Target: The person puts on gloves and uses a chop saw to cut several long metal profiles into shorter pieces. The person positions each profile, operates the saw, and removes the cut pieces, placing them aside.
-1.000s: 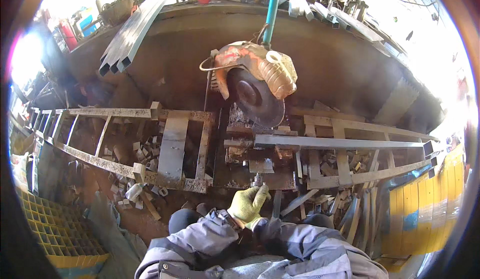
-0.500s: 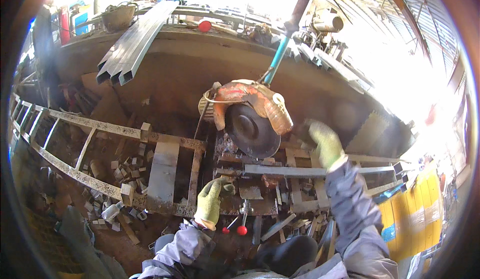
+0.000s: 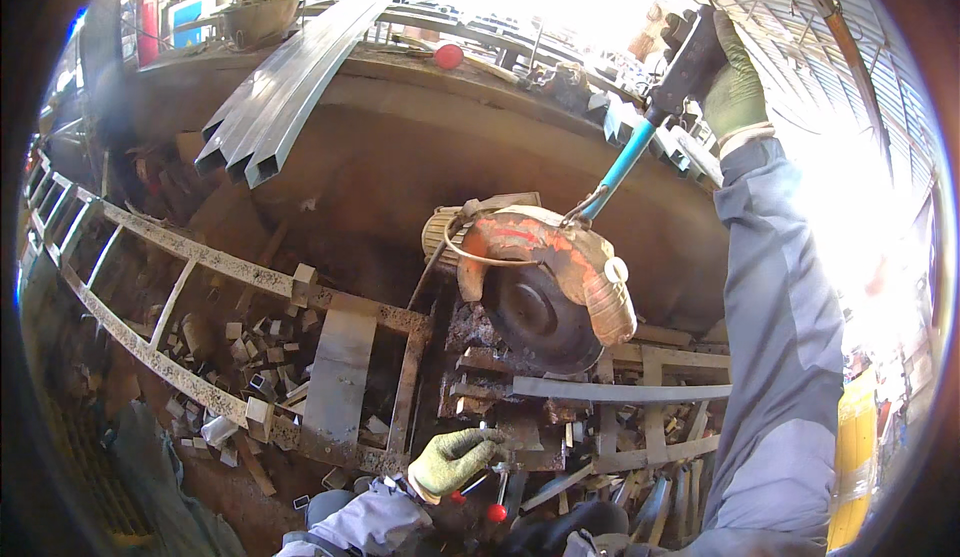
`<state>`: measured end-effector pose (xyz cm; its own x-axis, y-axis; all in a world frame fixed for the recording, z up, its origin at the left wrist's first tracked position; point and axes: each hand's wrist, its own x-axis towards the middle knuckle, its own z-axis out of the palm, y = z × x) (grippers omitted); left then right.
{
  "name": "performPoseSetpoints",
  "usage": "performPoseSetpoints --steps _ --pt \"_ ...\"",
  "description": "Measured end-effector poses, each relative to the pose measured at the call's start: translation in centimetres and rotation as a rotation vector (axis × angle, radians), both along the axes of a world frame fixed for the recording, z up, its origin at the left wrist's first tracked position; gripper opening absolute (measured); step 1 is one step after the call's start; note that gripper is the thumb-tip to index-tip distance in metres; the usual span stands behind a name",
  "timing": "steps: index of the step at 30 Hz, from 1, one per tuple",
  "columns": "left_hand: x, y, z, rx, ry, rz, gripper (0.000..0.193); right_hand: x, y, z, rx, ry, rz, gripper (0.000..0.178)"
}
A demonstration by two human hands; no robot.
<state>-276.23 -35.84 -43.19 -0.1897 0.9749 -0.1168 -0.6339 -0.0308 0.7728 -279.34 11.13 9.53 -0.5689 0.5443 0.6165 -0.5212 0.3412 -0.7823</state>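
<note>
An orange chop saw (image 3: 545,247) with a dark round cutting disc (image 3: 530,312) stands in the middle. My right hand (image 3: 735,87), gloved in green and black, is wrapped round the dark grip at the top of its blue handle (image 3: 620,172). A grey metal tube (image 3: 620,391) lies across the frame just below the disc, running right until my forearm hides it. My gloved left hand (image 3: 455,462) is closed beside the clamp with a red knob (image 3: 497,513); what its fingertips pinch, if anything, is too small to make out.
A long ladder-like metal frame (image 3: 200,249) runs left, with a flat plate (image 3: 338,382) across it. Small tube offcuts (image 3: 265,352) litter the ground. Several square tubes (image 3: 290,87) overhang the back ledge at left, near a bucket (image 3: 262,19). Yellow material (image 3: 853,452) is at right.
My right hand has risen from beside the tube to the saw's handle and taken hold of it. My left hand has moved down and right, closer to the clamp.
</note>
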Motion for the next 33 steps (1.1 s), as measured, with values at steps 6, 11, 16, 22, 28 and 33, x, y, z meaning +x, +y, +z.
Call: performPoseSetpoints --steps 6,11,16,22,28,33 --pt "-3.2 0.3 -0.6 0.089 0.146 -0.116 0.035 -1.6 -0.2 2.5 0.03 -0.077 -0.035 0.059" --pt "-3.0 0.3 -0.6 0.11 0.303 -0.099 0.035 -1.8 0.2 2.4 -0.026 -0.081 -0.105 0.043" --pt "-1.3 -0.8 -0.9 0.149 0.186 0.001 0.032 -0.7 -0.3 1.5 0.135 -0.064 -0.06 0.029" --pt "0.0 -1.3 -0.4 0.129 0.3 0.037 0.032 2.1 -4.7 -1.0 -0.006 0.136 -0.094 0.027" --pt "4.3 -2.3 1.1 0.179 0.676 -0.011 0.032 7.6 -7.2 -2.1 0.086 0.136 -0.214 0.034" --pt "7.2 -4.8 1.7 -0.082 0.587 -0.004 0.032 12.3 -5.6 -3.1 0.015 0.132 0.019 0.03"
